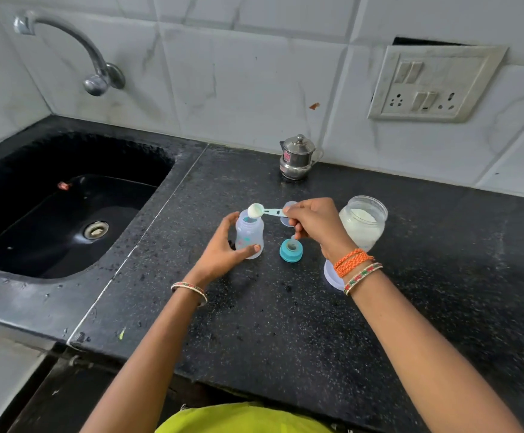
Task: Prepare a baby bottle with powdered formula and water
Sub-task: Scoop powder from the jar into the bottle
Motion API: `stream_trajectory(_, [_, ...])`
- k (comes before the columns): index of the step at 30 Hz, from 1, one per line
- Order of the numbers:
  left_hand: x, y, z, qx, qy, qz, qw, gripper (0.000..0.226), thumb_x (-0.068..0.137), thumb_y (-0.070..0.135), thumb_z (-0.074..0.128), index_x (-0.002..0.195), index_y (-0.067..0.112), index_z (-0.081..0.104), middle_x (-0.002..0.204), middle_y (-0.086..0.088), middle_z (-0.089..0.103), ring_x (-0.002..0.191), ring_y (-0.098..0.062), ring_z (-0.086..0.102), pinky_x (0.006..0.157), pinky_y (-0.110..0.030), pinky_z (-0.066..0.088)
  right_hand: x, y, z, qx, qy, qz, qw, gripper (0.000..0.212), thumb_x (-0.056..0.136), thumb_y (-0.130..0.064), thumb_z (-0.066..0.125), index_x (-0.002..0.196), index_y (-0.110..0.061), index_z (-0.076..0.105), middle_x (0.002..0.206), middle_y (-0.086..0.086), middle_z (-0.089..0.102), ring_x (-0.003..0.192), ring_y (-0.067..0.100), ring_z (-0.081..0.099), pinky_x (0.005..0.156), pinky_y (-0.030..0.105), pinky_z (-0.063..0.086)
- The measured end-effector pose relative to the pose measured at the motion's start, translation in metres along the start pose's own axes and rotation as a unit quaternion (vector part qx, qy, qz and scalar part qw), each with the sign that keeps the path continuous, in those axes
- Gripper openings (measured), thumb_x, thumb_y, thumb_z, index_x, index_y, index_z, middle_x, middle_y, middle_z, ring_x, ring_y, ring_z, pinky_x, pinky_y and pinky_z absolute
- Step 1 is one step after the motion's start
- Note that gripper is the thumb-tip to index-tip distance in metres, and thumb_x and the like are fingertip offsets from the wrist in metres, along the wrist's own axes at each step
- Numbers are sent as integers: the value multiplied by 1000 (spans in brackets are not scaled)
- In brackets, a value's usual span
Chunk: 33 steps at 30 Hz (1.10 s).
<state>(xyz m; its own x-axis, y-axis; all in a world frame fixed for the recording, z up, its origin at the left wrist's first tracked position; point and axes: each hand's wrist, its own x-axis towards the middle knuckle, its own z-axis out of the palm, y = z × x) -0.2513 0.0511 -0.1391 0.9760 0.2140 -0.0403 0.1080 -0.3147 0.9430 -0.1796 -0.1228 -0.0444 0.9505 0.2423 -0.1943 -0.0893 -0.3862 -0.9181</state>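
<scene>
A: Head view: left hand (223, 245) curled round bottle (249, 234), mid-counter (285, 323), likely steadying it.

B: Right hand (312, 225)?

A: Pinching scoop (262, 211) handle, heaped powder poised over bottle mouth, ready to tip.

B: Elsewhere?

A: Jar (363, 223) open just right, within reach; teal ring (291, 250) set aside beside bottle.

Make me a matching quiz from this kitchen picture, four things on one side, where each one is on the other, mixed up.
Things:
1. scoop
2. teal bottle ring
3. steel pot
4. powder jar

Places:
A. by the back wall
B. over the bottle mouth, held in the right hand
C. right of the right hand
D. on the counter between the hands

Pairs: 1-B, 2-D, 3-A, 4-C
</scene>
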Motion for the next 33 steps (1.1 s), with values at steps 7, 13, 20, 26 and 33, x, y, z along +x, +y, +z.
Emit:
stream_trajectory(7, [6,0,5,-3,69,29,997,55,72,27,80,120,20,55,117,2,63,109,-16,59,98,-39,48,-2,-5,1,-108,33,-74,991,13,87,-18,65,84,-9,73,69,5,67,56,16,59,63,34,57])
stream_trajectory(13, [8,13,2,24,95,63,993,46,75,23,79,115,25,55,108,12,60,97,1,54,80,-11,40,-5,-12,3,-214,68,-182,957,15,88,-19,63,84,-9,73,65,1,63,54,9,53,49,21,42])
stream_trajectory(20, [14,12,1,10,106,56,993,52,72,29,81,118,20,57,110,7,64,103,-7,58,85,-21,47,-15,-1,8,-404,54,-429,806,9,90,-7,59,91,-4,67,83,10,60,81,25,54,58,44,51])
stream_trajectory(26, [12,13,4,-20,114,53,992,49,72,29,81,114,21,58,107,9,66,100,-4,61,89,-30,51,-18,6,4,-330,100,-444,827,14,89,-10,63,99,-5,71,84,9,62,80,22,57,59,34,51])
stream_trajectory(33, [10,18,6,-33,117,55,991,51,72,27,81,117,18,58,107,11,65,99,1,60,87,-24,50,-18,5,2,-309,86,-413,853,18,90,-13,61,104,-7,71,88,8,65,84,19,58,67,30,51])
